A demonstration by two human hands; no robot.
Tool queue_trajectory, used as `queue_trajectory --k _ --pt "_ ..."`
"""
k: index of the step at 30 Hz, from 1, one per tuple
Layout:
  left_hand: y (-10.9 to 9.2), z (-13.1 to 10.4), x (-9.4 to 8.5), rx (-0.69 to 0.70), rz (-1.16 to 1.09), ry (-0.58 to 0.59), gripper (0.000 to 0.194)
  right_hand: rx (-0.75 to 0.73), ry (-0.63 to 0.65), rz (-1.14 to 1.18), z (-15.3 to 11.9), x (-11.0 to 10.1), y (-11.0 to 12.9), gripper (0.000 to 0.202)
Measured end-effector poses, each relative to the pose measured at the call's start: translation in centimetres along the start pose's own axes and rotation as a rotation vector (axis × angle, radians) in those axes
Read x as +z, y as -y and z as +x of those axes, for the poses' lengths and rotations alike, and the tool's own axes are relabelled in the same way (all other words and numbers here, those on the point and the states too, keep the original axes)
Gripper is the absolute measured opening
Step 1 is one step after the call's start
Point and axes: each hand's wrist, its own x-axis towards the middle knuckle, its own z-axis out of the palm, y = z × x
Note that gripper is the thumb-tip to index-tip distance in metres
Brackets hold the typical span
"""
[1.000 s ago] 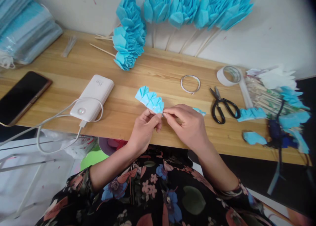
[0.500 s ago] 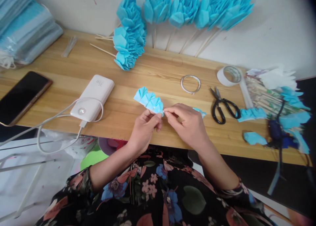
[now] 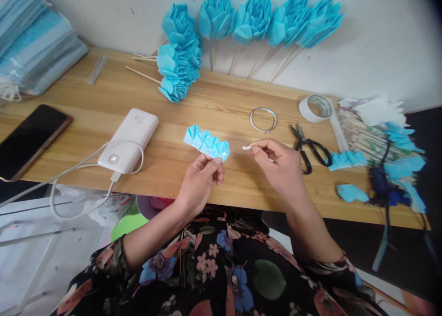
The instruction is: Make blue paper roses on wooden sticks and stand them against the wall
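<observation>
A light-blue folded strip [image 3: 207, 142] with a row of pointed pleats is pinched at its lower right part by my left hand [image 3: 203, 175]. To the right, apart from the strip, my right hand [image 3: 278, 162] pinches a short white strip [image 3: 247, 147] between thumb and forefinger. Just behind my right hand a thin ring of tape [image 3: 263, 120] lies on the wooden table [image 3: 221, 100]. Black-handled scissors [image 3: 305, 146] lie beside that hand, their handle partly hidden by it.
Blue paper flowers [image 3: 253, 19] on sticks stand along the wall. A white power bank [image 3: 129, 139] with a cable and a phone [image 3: 32, 141] lie left, near packed masks [image 3: 44, 44]. At right are a tape roll [image 3: 316, 108], sticks [image 3: 362, 134] and blue scraps [image 3: 352, 192].
My right hand has moved right, away from the blue strip, with the white strip now showing in its fingers. My left hand still holds the blue strip. The view has shifted slightly.
</observation>
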Motion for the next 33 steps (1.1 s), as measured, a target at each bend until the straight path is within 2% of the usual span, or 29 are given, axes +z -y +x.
queue_trajectory --k 4,8,14,17,20,27,30,33 --pt "0.0 0.1 -0.1 -0.008 -0.004 0.002 0.027 0.010 0.014 -0.036 -0.5 -1.2 -1.4 0.015" --pt "0.2 0.1 -0.1 0.007 -0.001 -0.004 0.029 -0.053 0.026 -0.087 -0.9 -1.5 -2.0 0.016" --pt "0.3 0.0 0.1 0.036 0.005 -0.005 0.030 -0.222 0.295 -0.269 -1.0 -1.4 -1.7 0.034" --pt "0.4 0.0 0.2 0.044 0.020 -0.009 0.030 -0.203 0.312 -0.273 -1.1 -1.4 -1.1 0.033" --pt "0.5 0.0 0.3 0.032 0.030 -0.003 0.031 -0.150 0.265 -0.127 -0.9 -0.9 -0.4 0.028" --pt "0.6 0.3 0.7 0.033 0.052 0.002 0.030 0.067 0.310 0.545 0.8 1.8 -0.2 0.039" --pt "0.6 0.5 0.7 0.021 0.055 0.001 0.030 0.144 0.324 0.655 1.5 2.2 0.2 0.041" --pt "0.6 0.8 0.7 0.011 0.042 0.008 0.032 0.157 0.344 0.639 2.7 2.0 0.6 0.041"
